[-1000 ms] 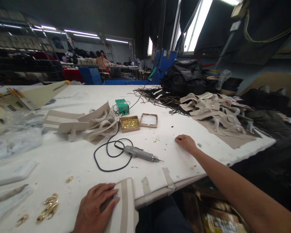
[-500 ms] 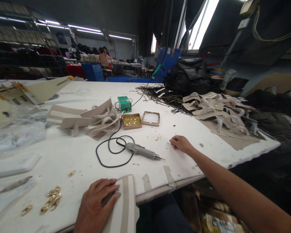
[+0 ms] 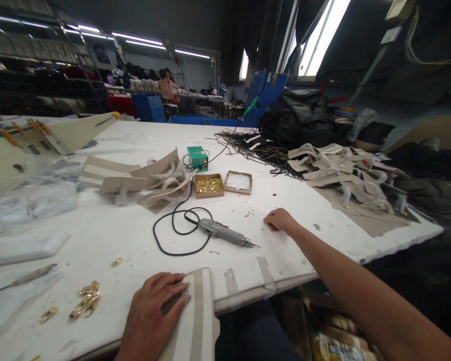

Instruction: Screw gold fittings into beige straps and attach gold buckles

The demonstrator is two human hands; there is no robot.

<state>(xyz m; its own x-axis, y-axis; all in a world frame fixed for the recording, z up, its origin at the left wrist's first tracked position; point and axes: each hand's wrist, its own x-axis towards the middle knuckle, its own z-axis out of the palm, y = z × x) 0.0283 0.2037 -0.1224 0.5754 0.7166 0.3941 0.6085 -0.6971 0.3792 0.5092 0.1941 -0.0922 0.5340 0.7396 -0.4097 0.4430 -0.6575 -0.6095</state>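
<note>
My left hand (image 3: 156, 313) lies on a cream panel with beige stripes (image 3: 199, 306) at the table's front edge. Its fingers and thumb are bent and press the panel down, hiding its left side. Out to the right, my right hand (image 3: 280, 221) is closed in a pinch at the table top. What its fingertips hold, if anything, is hidden. Small brass-coloured pieces (image 3: 249, 212) lie scattered left of it. Between my hands rests a grey electric screwdriver (image 3: 225, 231), its bit pointing right, untouched by either hand.
A box of small gold parts (image 3: 209, 194) and a box of white material (image 3: 251, 184) stand behind the screwdriver. Nearby are a green power box (image 3: 197, 158) and stacked beige panels (image 3: 122, 173). Gold clasps (image 3: 86, 301) and an awl-like tool (image 3: 28, 277) lie left.
The view has shifted slightly, so most things appear a little further right. My right hand has drawn slightly left over the table, its fingertips now more hidden. My left hand stays on the panel.
</note>
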